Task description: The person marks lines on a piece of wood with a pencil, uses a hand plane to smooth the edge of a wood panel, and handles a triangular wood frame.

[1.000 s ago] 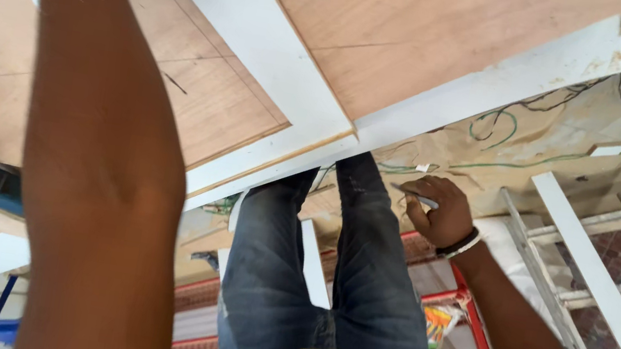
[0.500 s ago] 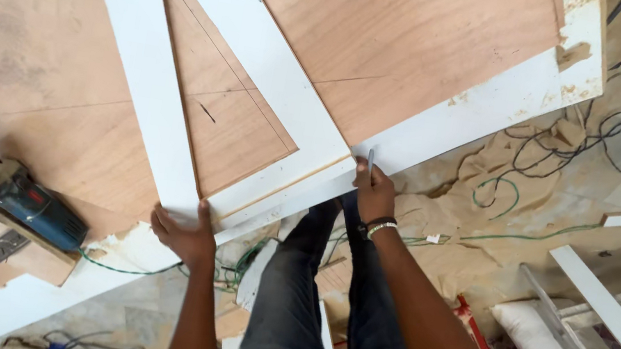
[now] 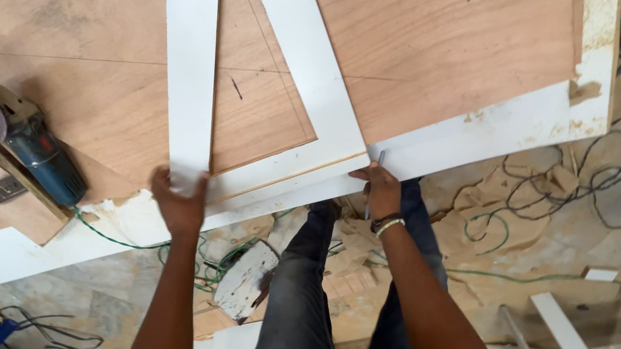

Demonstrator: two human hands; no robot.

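Plywood, brown and wide, fills the upper part of the frame as a large sheet (image 3: 397, 47) with a white border along its lower edge. On it lie two long white strips that meet in a corner near the middle of the frame, like a big set square (image 3: 296, 56).

The left hand (image 3: 178, 199) now rests at the lower end of the left strip, in the lower middle of the frame, fingers curled over the end and pressing it down. The right hand (image 3: 379, 189) is closed around a thin pencil (image 3: 374, 184) (it may be a marking pen, I cannot tell) with its tip just beside the corner of the white strips, at the sheet's border.

Compared with half a second ago, both hands have kept nearly the same places, but the view has come closer and the strips now stand steeper in the frame. One second ago the left arm crossed high over the sheet and the right hand was away from the corner; so the strips seem to have been settled into position and held, and I judge that marking along the edge is the step at hand.

An angle grinder (image 3: 2, 130) with a blue body lies at the left edge, well apart from both hands. Cables (image 3: 575, 183) lie on the floor at the right.
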